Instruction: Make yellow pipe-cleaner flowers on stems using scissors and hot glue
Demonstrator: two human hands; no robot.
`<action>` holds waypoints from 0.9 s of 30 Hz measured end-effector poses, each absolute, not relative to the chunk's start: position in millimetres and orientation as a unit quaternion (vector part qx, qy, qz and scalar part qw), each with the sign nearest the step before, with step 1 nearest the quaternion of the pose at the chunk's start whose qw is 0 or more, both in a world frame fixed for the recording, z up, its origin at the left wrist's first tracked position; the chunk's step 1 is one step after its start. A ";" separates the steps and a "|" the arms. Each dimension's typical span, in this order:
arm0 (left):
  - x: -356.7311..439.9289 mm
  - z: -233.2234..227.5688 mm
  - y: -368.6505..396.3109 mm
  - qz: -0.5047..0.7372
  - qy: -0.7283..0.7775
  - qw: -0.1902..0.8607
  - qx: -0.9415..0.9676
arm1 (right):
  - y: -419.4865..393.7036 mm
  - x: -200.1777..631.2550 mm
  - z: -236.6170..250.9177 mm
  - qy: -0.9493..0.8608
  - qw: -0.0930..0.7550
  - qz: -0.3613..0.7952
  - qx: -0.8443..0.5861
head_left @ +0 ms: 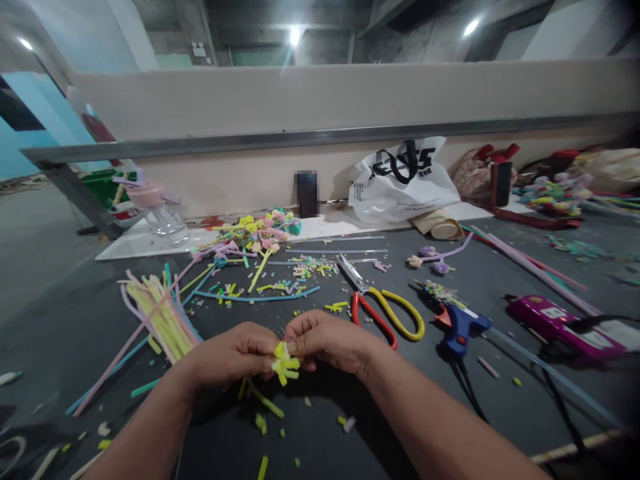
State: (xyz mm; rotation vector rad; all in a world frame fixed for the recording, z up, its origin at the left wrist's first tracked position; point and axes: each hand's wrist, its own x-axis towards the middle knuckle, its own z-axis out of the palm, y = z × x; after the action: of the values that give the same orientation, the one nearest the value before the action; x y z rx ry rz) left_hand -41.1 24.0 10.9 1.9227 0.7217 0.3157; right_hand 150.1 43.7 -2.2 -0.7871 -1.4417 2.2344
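Observation:
Both my hands meet over the dark table, pinching a small yellow pipe-cleaner piece with looped petals. My left hand grips it from the left, my right hand from the right, fingertips touching it. A yellow stem end hangs below my left hand. Just beyond my right hand lie scissors with one red and one yellow handle. A blue glue gun rests to their right.
A bundle of yellow and pastel pipe cleaners lies left. Finished pipe-cleaner flowers are heaped at the back. A white plastic bag, a clear jar and a magenta device stand around. Cut scraps litter the table.

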 end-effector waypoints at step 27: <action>-43.9 -7.0 18.0 0.247 0.318 0.682 0.611 | 40.1 157.3 14.2 -0.570 0.254 0.753 -0.210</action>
State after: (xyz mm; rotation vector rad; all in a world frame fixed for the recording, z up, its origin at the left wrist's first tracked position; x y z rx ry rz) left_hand -43.9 18.0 -7.0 1.3703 0.7129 0.5548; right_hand 157.3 40.1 14.2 -0.5700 -1.5482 2.0464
